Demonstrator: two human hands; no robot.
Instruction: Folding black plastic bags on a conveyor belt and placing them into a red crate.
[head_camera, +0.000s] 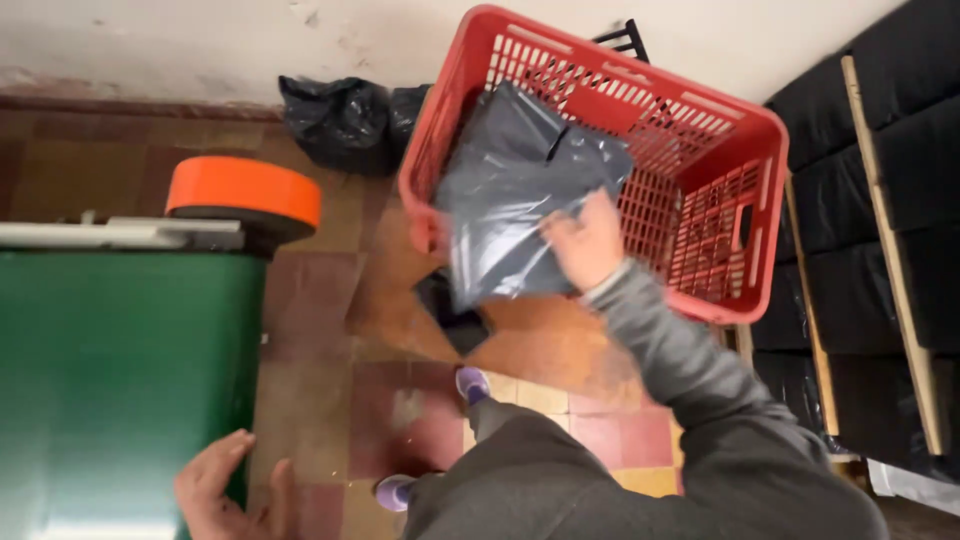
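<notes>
My right hand (587, 243) grips a flat grey plastic mailing bag (515, 190) by its lower right edge. The bag hangs over the near left rim of a red slatted plastic crate (700, 150), partly inside it. My grey sleeve stretches from the lower right up to the crate. My left hand (225, 490) rests open with fingers spread against the edge of a green table surface (110, 380) at the lower left, holding nothing.
An orange and black round roll (245, 195) sits at the far end of the green surface. Black plastic bags (340, 120) lie by the white wall. Dark padded panels with wooden slats (880, 220) stand on the right. Tiled floor (380, 330) and my purple shoes (472, 384) are below.
</notes>
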